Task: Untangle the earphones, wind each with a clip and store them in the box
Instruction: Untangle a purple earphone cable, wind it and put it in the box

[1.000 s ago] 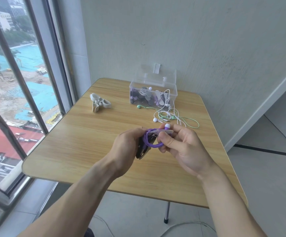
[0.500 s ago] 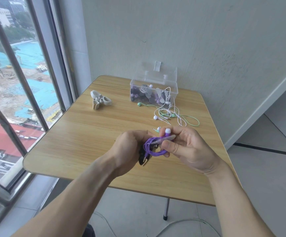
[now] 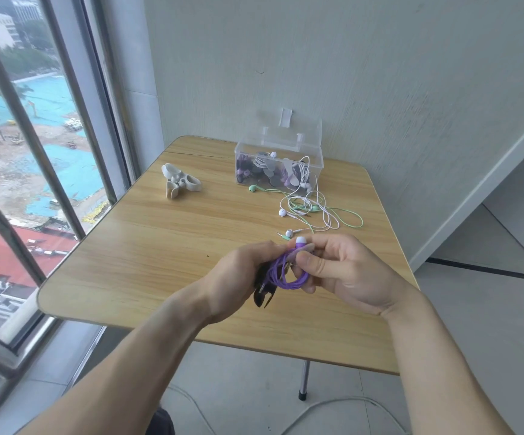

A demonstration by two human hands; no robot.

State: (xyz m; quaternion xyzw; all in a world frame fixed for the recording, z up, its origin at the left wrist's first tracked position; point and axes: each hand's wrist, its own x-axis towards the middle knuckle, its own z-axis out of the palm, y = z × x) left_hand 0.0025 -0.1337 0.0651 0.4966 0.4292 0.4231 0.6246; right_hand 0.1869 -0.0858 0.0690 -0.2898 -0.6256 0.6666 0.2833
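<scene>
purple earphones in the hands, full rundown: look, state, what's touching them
The purple earphones are a thin, glossy purple cable wound into a small loose coil of several loops, held above the wooden table, not resting on it. One earbud, purple with a white tip, sticks up at the top of the coil. The right hand pinches the coil, thumb across its front. The left hand grips its left side together with a dark clip that hangs below. The plug cannot be made out for sure.
</scene>
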